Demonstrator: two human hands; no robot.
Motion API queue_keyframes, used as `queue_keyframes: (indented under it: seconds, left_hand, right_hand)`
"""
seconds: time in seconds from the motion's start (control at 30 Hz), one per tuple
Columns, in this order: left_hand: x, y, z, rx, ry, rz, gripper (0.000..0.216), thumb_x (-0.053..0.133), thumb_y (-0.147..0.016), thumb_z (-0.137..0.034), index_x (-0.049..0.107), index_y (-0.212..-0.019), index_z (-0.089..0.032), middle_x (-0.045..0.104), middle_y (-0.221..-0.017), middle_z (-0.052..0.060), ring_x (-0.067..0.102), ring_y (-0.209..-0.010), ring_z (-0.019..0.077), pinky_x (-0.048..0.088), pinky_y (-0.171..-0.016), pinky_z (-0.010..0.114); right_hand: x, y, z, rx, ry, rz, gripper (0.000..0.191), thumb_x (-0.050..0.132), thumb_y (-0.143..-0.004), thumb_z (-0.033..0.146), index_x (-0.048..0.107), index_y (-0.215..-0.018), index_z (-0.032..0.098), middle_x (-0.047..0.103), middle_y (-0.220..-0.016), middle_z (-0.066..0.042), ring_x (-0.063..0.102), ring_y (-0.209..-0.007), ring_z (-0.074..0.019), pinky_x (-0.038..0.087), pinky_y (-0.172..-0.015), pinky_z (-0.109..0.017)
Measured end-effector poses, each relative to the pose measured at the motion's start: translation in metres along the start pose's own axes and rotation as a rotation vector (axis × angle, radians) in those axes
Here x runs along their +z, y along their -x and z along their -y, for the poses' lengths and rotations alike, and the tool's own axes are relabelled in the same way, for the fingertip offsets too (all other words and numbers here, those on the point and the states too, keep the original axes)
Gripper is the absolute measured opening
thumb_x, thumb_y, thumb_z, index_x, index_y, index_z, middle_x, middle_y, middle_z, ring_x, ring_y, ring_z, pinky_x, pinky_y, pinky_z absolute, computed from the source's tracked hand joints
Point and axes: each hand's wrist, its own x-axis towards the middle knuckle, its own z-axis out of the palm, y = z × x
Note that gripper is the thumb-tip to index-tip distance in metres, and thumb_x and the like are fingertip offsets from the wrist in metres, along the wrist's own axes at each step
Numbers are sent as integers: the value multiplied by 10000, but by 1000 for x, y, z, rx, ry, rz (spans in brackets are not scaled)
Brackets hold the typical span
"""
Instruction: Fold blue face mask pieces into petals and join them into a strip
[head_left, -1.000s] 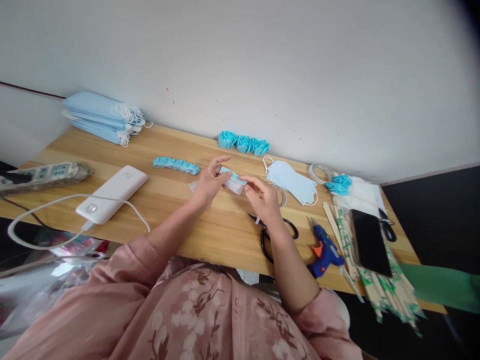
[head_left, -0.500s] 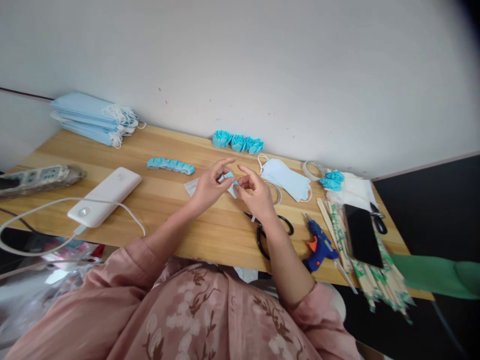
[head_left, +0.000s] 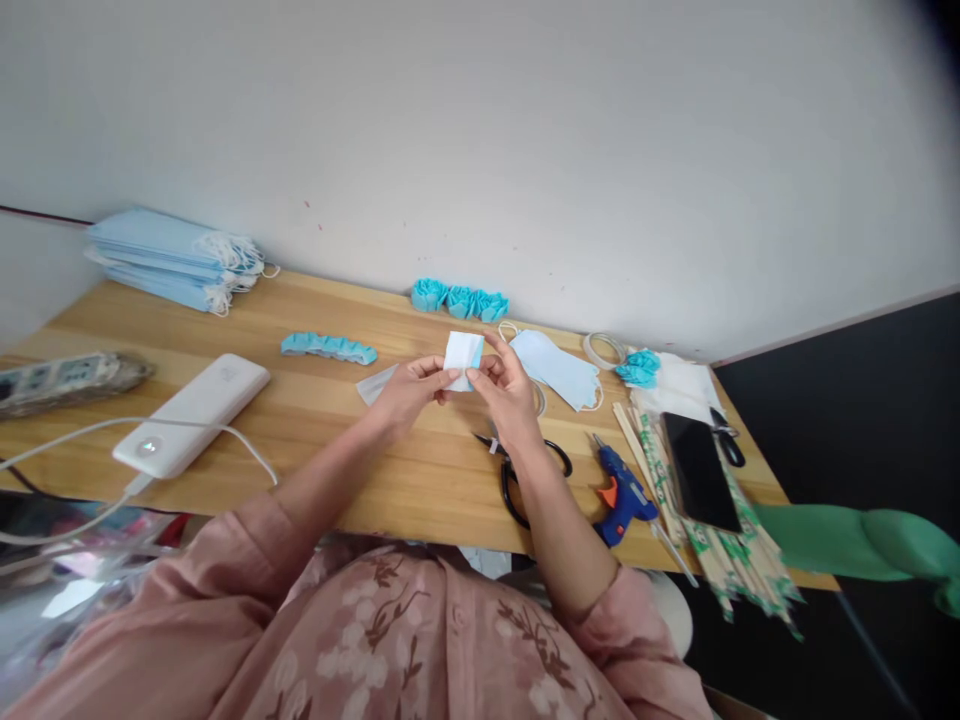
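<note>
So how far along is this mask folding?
Done: three blue rosettes sit by the wall, and a pleated strip lies nearer. In hand: left hand and right hand pinch a folded mask piece. Left: a mask stack looks untouched.

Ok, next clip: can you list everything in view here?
table: one, wooden, by wall
mask stack: one, pale blue, far left corner
power bank: one, white, cabled, left front
ruffled strip: one, turquoise, centre left
rosettes: three, turquoise, by wall
loose masks: few, pale blue, centre right
scissors: one, black, front centre
glue gun: one, blue, right front
phone: one, black, on wrapped sticks
folded mask piece: one, white-blue, held above table
left hand, right hand: pinching the piece together
</note>
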Motion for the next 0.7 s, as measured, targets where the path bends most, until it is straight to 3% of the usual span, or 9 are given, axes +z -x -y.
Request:
queue_keyframes:
  seconds: [0.1,0.17,0.23,0.3,0.5,0.7]
  left_hand:
    - [-6,-3,-3,18,-73,-37,325,781,-644,-429,626,-698,-149,597,-661,-13,494,-581,83,398,-575,229]
    - [-10,-5,-4,55,-196,-41,324,751,-660,-433,587,-655,-153,567,-630,-21,490,-592,92,380,-578,233]
    - [-14,-7,-5,93,-300,-45,328,725,-676,-434,557,-637,-156,525,-606,-35,464,-586,89,348,-570,231]
    - [-16,-8,-6,124,-346,-65,327,705,-689,-434,540,-635,-157,493,-597,-45,433,-571,80,316,-555,229]
    - [-15,-7,-11,120,-251,-94,280,708,-697,-406,586,-722,-156,567,-653,-28,495,-580,85,397,-559,224]
    - [-15,-7,-11,111,-229,-111,295,746,-696,-388,601,-816,-160,636,-698,-4,607,-594,117,462,-534,225]
  right_hand:
    - [-4,0,2,-25,60,61,652,690,-802,355,468,-1413,298,671,-946,-16,641,-880,-180,552,-820,-335]
    - [-11,-1,6,-87,163,112,674,684,-800,305,451,-1432,312,681,-1128,-47,643,-1030,-202,550,-883,-356]
    - [-20,-2,10,-163,285,175,637,644,-805,233,477,-1415,318,638,-1300,-51,596,-1195,-215,521,-972,-379]
    - [-27,-3,14,-205,355,232,545,584,-815,179,552,-1343,311,631,-1334,-34,581,-1235,-207,503,-1008,-381]
    - [-30,-2,18,-213,488,245,429,519,-810,124,664,-1186,273,697,-1201,-23,678,-946,-161,527,-927,-355]
    - [-28,-1,16,-215,488,187,268,612,-847,228,710,-1095,260,733,-1079,-21,678,-860,-156,530,-881,-339]
